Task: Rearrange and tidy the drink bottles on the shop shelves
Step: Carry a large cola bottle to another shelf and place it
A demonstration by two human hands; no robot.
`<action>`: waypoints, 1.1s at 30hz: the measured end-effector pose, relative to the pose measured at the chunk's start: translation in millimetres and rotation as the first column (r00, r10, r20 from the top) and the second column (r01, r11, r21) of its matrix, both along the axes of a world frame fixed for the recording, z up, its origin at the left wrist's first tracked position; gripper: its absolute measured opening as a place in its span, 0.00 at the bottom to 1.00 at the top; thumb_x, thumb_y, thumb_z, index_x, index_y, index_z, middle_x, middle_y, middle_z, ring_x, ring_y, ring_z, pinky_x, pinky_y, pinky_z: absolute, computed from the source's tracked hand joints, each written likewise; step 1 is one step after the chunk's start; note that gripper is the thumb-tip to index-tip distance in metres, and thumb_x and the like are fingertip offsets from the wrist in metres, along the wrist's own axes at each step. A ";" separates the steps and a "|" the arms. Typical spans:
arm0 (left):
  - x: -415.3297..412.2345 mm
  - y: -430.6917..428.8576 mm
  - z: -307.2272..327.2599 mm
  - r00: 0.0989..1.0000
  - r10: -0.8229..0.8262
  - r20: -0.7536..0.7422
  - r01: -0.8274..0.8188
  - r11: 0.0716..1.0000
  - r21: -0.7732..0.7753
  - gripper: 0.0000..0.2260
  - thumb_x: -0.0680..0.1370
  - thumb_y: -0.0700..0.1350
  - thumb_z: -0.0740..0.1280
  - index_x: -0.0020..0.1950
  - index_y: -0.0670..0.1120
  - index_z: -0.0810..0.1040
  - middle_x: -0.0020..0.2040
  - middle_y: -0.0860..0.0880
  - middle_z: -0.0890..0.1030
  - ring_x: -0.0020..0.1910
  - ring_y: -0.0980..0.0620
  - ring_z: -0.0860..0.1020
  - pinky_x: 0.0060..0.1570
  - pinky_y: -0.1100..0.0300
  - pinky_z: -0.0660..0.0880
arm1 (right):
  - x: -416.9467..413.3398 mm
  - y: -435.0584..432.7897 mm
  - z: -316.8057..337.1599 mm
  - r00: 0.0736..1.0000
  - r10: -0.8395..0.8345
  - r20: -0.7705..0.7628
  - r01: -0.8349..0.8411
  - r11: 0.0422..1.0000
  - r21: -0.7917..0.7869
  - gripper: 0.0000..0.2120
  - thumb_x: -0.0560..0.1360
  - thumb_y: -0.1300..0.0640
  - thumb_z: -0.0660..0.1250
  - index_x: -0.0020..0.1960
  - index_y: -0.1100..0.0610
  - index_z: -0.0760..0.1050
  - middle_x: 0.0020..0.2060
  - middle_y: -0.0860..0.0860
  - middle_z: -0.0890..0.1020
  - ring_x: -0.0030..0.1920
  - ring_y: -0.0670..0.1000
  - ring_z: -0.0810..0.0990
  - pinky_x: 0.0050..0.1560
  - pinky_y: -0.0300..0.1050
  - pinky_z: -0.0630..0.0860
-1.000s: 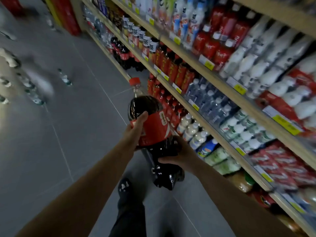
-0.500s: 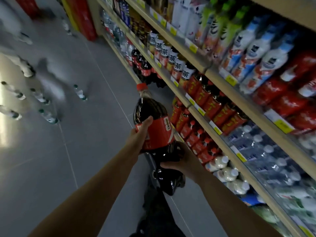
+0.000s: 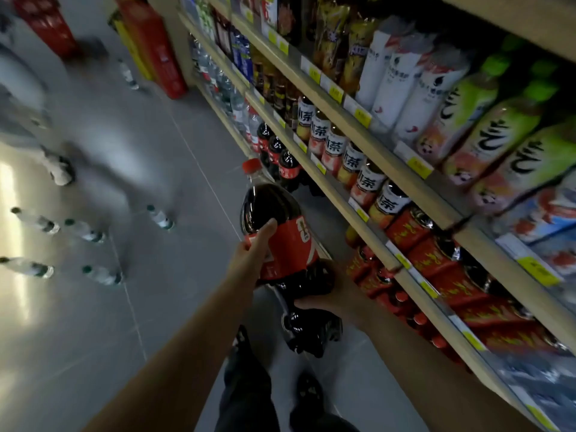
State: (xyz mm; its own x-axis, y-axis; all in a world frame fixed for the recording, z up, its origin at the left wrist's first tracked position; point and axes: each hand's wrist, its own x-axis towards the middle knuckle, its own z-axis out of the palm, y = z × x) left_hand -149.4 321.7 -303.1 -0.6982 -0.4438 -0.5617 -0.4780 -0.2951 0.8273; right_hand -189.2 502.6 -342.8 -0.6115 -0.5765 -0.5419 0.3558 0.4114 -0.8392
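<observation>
Cola fills the large plastic bottle [image 3: 268, 204], which is held in the air over the aisle, in front of the person and just beside the front edge of the shelves [image 3: 371, 235]. The bottle is tilted, with its red cap [image 3: 252, 166] pointing away from the person and its base nearer to the body. The left hand [image 3: 252, 255] is laid on the red label, with the thumb stretched up along the bottle and the fingers wrapped around the far side. The right hand [image 3: 335, 289] is placed lower, and its fingers are curled around the dark body under the label, so the bottle is gripped by both hands. Beyond the cap, smaller cola bottles [image 3: 274, 151] are seen on the lowest shelf. One shelf higher, tea bottles [image 3: 349, 159] with black and white labels are lined in a row, and next to them red-labelled bottles [image 3: 427, 254] are packed closely. On the shelf above, green-capped bottles [image 3: 486, 120] are standing. On the grey floor [image 3: 174, 145] to the left, several small water bottles [image 3: 160, 218] are spread, well apart from the shelves. Red cartons [image 3: 156, 54] are stacked at the far end of the aisle. The dark shoes [image 3: 308, 392] of the person are seen below the arms.
</observation>
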 end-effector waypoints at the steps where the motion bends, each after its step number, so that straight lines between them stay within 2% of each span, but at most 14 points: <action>1: -14.1 -13.2 -4.3 1.000 -0.015 -0.008 0.015 1.000 0.010 0.27 0.55 0.71 0.66 0.45 0.55 0.75 0.42 0.53 0.81 0.36 0.56 0.81 0.24 0.65 0.75 | -12.8 -12.7 -2.7 1.000 -0.005 0.005 0.005 1.000 0.005 0.43 0.54 0.48 0.81 0.65 0.48 0.66 0.57 0.47 0.78 0.56 0.47 0.80 0.59 0.52 0.77; 3: -40.8 -39.4 -11.2 0.999 -0.054 0.008 0.054 0.998 0.032 0.26 0.58 0.70 0.67 0.47 0.54 0.75 0.46 0.50 0.81 0.38 0.54 0.81 0.25 0.64 0.76 | -37.1 -38.0 -8.0 1.000 -0.024 0.009 0.023 1.000 0.014 0.42 0.57 0.53 0.82 0.67 0.49 0.66 0.57 0.48 0.79 0.57 0.49 0.79 0.60 0.54 0.76; 7: -100.1 -98.0 -29.4 0.992 -0.122 0.042 0.119 0.991 0.062 0.16 0.68 0.65 0.66 0.44 0.53 0.73 0.41 0.51 0.79 0.28 0.59 0.81 0.22 0.66 0.74 | -83.3 -92.7 -24.6 0.995 -0.102 -0.003 0.102 0.994 0.030 0.39 0.60 0.58 0.82 0.67 0.53 0.67 0.57 0.50 0.79 0.56 0.49 0.80 0.60 0.54 0.76; 9: -129.6 -128.3 -36.6 0.978 -0.192 0.078 0.189 0.981 0.052 0.18 0.66 0.67 0.66 0.45 0.54 0.74 0.43 0.53 0.80 0.32 0.59 0.81 0.24 0.66 0.75 | -104.5 -120.1 -36.9 0.992 -0.129 0.014 0.128 0.991 0.030 0.41 0.60 0.56 0.82 0.68 0.53 0.66 0.59 0.51 0.79 0.57 0.50 0.80 0.60 0.54 0.76; 11: -158.4 -155.4 -42.2 0.960 -0.263 0.099 0.259 0.965 0.050 0.25 0.60 0.69 0.66 0.48 0.55 0.74 0.45 0.53 0.80 0.35 0.58 0.81 0.24 0.67 0.75 | -123.9 -146.1 -48.3 0.984 -0.174 0.036 0.173 0.984 0.026 0.43 0.58 0.52 0.82 0.67 0.47 0.64 0.60 0.47 0.77 0.57 0.45 0.78 0.58 0.48 0.76; 13: -186.2 -178.5 -48.9 0.938 -0.329 0.104 0.326 0.944 0.051 0.26 0.58 0.69 0.66 0.47 0.54 0.74 0.44 0.52 0.80 0.32 0.59 0.82 0.23 0.67 0.74 | -141.7 -169.2 -59.4 0.970 -0.233 0.065 0.232 0.972 0.018 0.47 0.52 0.47 0.82 0.65 0.42 0.62 0.58 0.42 0.76 0.56 0.42 0.77 0.55 0.44 0.76; 15: -213.0 -197.5 -60.0 0.918 -0.378 0.118 0.372 0.926 0.066 0.24 0.58 0.68 0.66 0.46 0.54 0.74 0.44 0.51 0.80 0.30 0.61 0.81 0.23 0.67 0.74 | -160.5 -187.9 -74.0 0.952 -0.292 0.093 0.290 0.957 0.027 0.47 0.48 0.45 0.82 0.62 0.40 0.64 0.57 0.42 0.77 0.56 0.45 0.78 0.56 0.46 0.78; 18: -257.0 -225.1 -87.8 0.883 -0.448 0.140 0.443 0.894 0.068 0.32 0.56 0.73 0.70 0.50 0.54 0.75 0.48 0.49 0.81 0.39 0.54 0.83 0.27 0.64 0.77 | -197.6 -212.0 -100.0 0.940 -0.320 0.119 0.318 0.947 0.034 0.45 0.46 0.44 0.82 0.58 0.35 0.65 0.54 0.40 0.78 0.53 0.43 0.79 0.50 0.40 0.78; 21: -296.9 -246.5 -126.5 0.868 -0.471 0.159 0.465 0.882 0.075 0.32 0.59 0.72 0.66 0.56 0.54 0.75 0.50 0.49 0.81 0.45 0.51 0.83 0.34 0.58 0.79 | -229.6 -232.7 -128.1 0.932 -0.340 0.126 0.335 0.940 0.063 0.49 0.48 0.43 0.81 0.64 0.38 0.60 0.54 0.37 0.75 0.54 0.43 0.77 0.53 0.44 0.76; 24: -329.8 -263.1 -168.9 0.844 -0.494 0.207 0.474 0.869 0.143 0.41 0.60 0.72 0.67 0.65 0.49 0.72 0.56 0.44 0.80 0.52 0.45 0.80 0.43 0.51 0.78 | -251.1 -252.4 -161.0 0.913 -0.389 0.127 0.377 0.920 0.107 0.50 0.50 0.42 0.80 0.66 0.39 0.58 0.54 0.36 0.73 0.55 0.43 0.76 0.54 0.44 0.75; 26: -347.5 -276.8 -198.9 0.820 -0.538 0.195 0.510 0.842 0.176 0.43 0.55 0.74 0.69 0.63 0.50 0.73 0.55 0.44 0.81 0.50 0.47 0.82 0.38 0.56 0.79 | -262.5 -265.2 -187.5 0.900 -0.422 0.114 0.406 0.903 0.138 0.48 0.50 0.42 0.80 0.64 0.38 0.59 0.56 0.37 0.74 0.57 0.44 0.76 0.56 0.44 0.75; 28: -363.8 -290.2 -235.2 0.796 -0.577 0.183 0.544 0.815 0.200 0.43 0.51 0.75 0.70 0.58 0.52 0.74 0.53 0.46 0.81 0.47 0.50 0.83 0.33 0.62 0.78 | -273.5 -277.7 -221.8 0.886 -0.453 0.104 0.436 0.887 0.154 0.47 0.50 0.42 0.81 0.63 0.37 0.60 0.56 0.36 0.75 0.56 0.40 0.76 0.52 0.39 0.74; 31: -381.1 -306.9 -302.7 0.791 -0.576 0.204 0.541 0.816 0.206 0.50 0.47 0.76 0.69 0.64 0.54 0.68 0.55 0.48 0.79 0.50 0.51 0.80 0.37 0.61 0.77 | -285.7 -296.9 -286.1 0.848 -0.516 0.123 0.495 0.853 0.166 0.47 0.51 0.46 0.82 0.63 0.37 0.61 0.56 0.38 0.76 0.55 0.40 0.77 0.51 0.38 0.74; 33: -389.6 -312.4 -348.9 0.793 -0.573 0.208 0.535 0.817 0.213 0.46 0.48 0.75 0.69 0.61 0.55 0.70 0.52 0.50 0.79 0.44 0.54 0.82 0.34 0.62 0.77 | -290.1 -308.7 -333.8 0.839 -0.530 0.125 0.507 0.844 0.178 0.47 0.52 0.47 0.83 0.64 0.37 0.62 0.56 0.38 0.76 0.54 0.39 0.77 0.51 0.37 0.75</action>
State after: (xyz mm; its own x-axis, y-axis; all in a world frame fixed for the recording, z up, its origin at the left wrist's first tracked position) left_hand -539.0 9.3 -652.0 -0.6271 0.0697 -0.7758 -0.7783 -0.0149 0.6278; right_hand -479.3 193.9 -676.6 -0.6966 -0.1153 -0.7082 0.6746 0.2308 -0.7012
